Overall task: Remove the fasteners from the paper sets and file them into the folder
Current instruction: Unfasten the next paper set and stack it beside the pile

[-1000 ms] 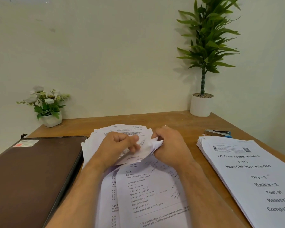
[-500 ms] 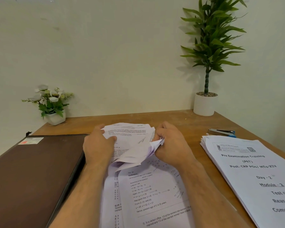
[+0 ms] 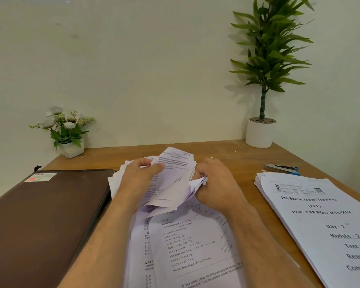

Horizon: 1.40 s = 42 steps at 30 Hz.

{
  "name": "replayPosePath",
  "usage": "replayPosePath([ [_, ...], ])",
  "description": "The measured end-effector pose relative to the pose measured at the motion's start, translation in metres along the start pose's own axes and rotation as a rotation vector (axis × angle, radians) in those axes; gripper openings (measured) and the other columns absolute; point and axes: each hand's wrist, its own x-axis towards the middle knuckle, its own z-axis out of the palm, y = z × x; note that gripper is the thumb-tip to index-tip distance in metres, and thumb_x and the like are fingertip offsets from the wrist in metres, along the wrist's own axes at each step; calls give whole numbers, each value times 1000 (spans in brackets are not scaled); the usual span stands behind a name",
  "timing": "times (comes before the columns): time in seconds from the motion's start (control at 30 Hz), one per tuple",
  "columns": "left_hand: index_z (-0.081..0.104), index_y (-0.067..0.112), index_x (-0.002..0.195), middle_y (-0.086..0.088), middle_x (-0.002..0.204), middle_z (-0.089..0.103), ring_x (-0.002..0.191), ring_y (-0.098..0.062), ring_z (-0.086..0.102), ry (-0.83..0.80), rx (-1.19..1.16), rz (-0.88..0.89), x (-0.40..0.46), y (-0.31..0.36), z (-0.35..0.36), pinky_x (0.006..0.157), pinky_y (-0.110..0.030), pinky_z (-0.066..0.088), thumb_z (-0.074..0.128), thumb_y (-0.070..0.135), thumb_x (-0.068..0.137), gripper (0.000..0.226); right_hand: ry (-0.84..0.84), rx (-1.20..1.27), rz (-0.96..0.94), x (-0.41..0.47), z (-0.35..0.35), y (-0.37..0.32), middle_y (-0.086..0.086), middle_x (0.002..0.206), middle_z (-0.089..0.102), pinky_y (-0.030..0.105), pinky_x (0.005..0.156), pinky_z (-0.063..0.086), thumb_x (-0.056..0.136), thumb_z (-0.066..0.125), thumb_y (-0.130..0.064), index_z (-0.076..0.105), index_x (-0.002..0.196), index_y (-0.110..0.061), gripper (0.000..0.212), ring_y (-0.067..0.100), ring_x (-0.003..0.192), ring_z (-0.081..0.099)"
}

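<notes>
Folder (image 3: 44,221), left of frame: dark brown, white-and-red label at its upper corner. Paper sets (image 3: 187,242), centre and right: white, black print. Table (image 3: 227,150): brown wood grain. 2 plant pots: white. Stapler (image 3: 282,169), right: grey, blue end.

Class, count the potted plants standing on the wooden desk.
2: a small white-flowered plant in a white pot at the far-left corner, and a tall green leafy plant in a white round pot at the far right.

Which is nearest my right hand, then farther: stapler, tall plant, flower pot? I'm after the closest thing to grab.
From the right hand:
1. Stapler, to its right on the table, near the stack's top.
2. Tall plant, back right by the wall.
3. Flower pot, far left, past the left hand.
</notes>
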Motion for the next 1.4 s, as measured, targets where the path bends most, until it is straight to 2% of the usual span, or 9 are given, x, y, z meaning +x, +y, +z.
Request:
replayPosePath([
  [0.1,70,24,107,12,100,66,96,-12,60,40,28,-22,-1,1,1,87,-30,39,73,49,87,32,4,1,-16,0,0,-1,-13,75,46,18,58,27,73,74,-14,43,61,-28,36,2,75,40],
  [0.23,74,19,98,2,92,76,83,-16,71,133,-73,84,-2,2,-4,68,-25,50,76,18,88,11,17,8,-32,1,1,-2,-12,77,48,17,59,26,72,74,-13,45,62,-29,34,4,77,41],
  [0.33,63,27,107,5,101,74,81,-10,71,176,-14,247,-1,0,-5,64,-19,52,70,-3,86,37,44,27,-52,1,2,-3,-14,76,47,17,61,25,71,67,-8,48,65,-27,27,2,75,39],
  [0.47,59,39,125,12,103,71,74,0,63,-29,193,449,-10,1,2,67,-12,49,63,-13,84,66,89,151,-8,-2,0,-9,-12,95,56,19,72,40,78,62,-6,59,108,-26,36,4,92,46],
  [0.57,76,33,95,18,76,74,66,4,64,-279,290,450,-24,7,14,64,-11,46,62,0,82,39,68,214,56,-2,-7,-12,-21,94,50,17,76,46,81,65,-8,49,133,-34,60,1,95,49],
  [0.77,82,34,84,6,86,78,80,-9,71,-400,280,386,-32,11,11,73,-19,52,73,15,82,22,56,26,22,-1,-5,-8,-19,90,39,14,62,33,79,73,-14,69,87,-20,10,5,81,44],
  [0.9,80,29,90,12,98,77,98,-9,69,58,310,269,-10,2,0,89,-26,51,75,27,89,6,27,31,28,-3,-9,-5,-13,98,42,16,57,37,73,81,-22,59,69,-26,22,3,80,48],
  [1.07,52,17,142,-9,137,61,128,-29,53,179,919,82,21,-28,-17,104,-38,43,79,32,82,68,-2,7,0,-1,-5,-4,-15,80,46,24,62,29,73,74,-19,44,57,-28,35,9,80,42],
  [1.4,47,15,143,-16,142,43,118,-35,55,361,561,78,26,-32,-26,100,-44,44,86,21,78,77,-28,70,17,-3,-3,-2,-11,64,44,25,58,23,74,72,-19,39,55,-27,39,6,73,33],
])
